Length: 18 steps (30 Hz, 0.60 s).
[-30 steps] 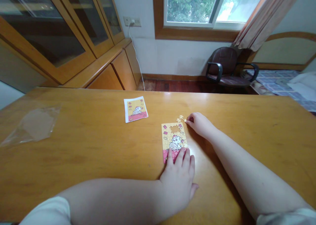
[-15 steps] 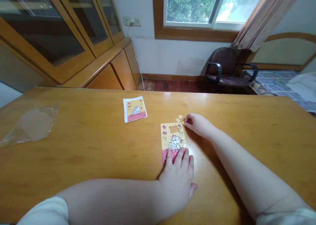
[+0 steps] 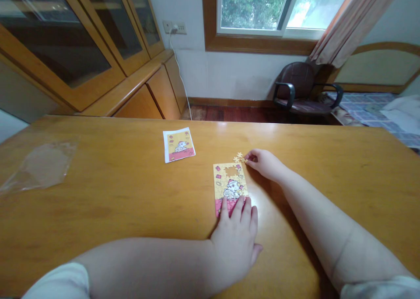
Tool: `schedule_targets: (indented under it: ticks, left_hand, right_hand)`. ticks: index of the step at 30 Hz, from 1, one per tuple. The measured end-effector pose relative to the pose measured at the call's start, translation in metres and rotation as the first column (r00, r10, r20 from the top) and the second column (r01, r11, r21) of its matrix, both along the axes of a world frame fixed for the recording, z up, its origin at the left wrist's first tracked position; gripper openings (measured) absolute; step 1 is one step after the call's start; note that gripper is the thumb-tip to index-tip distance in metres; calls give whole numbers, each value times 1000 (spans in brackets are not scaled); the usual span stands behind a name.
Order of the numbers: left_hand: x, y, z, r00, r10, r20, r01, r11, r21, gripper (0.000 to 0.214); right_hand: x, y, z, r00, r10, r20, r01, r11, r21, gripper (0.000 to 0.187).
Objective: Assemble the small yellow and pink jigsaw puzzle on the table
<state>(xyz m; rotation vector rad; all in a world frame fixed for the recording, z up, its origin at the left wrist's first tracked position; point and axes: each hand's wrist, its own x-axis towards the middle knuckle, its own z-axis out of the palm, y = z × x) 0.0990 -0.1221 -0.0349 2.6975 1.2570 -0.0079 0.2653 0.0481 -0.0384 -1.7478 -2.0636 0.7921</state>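
A jigsaw puzzle [image 3: 220, 189] lies flat on the table, yellow above and pink below, with a white cartoon animal in a red hat. Bare table shows through a gap near its top. My left hand [image 3: 234, 238] rests on the puzzle's lower part, open, fingers spread, covering some of the pink. Just beyond the top right corner, my right hand [image 3: 264, 162] has thumb and forefinger closed on a small yellow puzzle piece [image 3: 243, 160]. Loose pieces [image 3: 238, 156] lie right beside those fingertips.
A picture card [image 3: 180, 146] with the same design lies left of the puzzle. Further left is a clear plastic bag [image 3: 42, 165]. Behind the wooden table [image 3: 131, 194] stand a glass-fronted cabinet [image 3: 118, 67] and an armchair [image 3: 297, 89].
My right hand has shifted slightly away from me, and the puzzle piece at its fingertips now sits closer to the loose pieces. My left hand and the puzzle have stayed put.
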Motion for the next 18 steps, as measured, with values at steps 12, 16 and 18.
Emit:
schedule_targets:
  ticks: [12, 16, 18]
  left_hand:
    - [1, 0, -2, 1000, 0, 12, 0, 1000, 8, 69]
    - [1, 0, -3, 1000, 12, 22, -12, 1000, 27, 69]
    - [1, 0, -3, 1000, 10, 21, -11, 1000, 28, 69]
  right_hand:
    - [-17, -12, 6, 981, -31, -192, 37, 999, 31, 10]
    - [-32, -19, 3, 985, 87, -150, -70, 991, 116, 9]
    - [-35, -20, 1, 983, 132, -127, -110, 979, 169, 10]
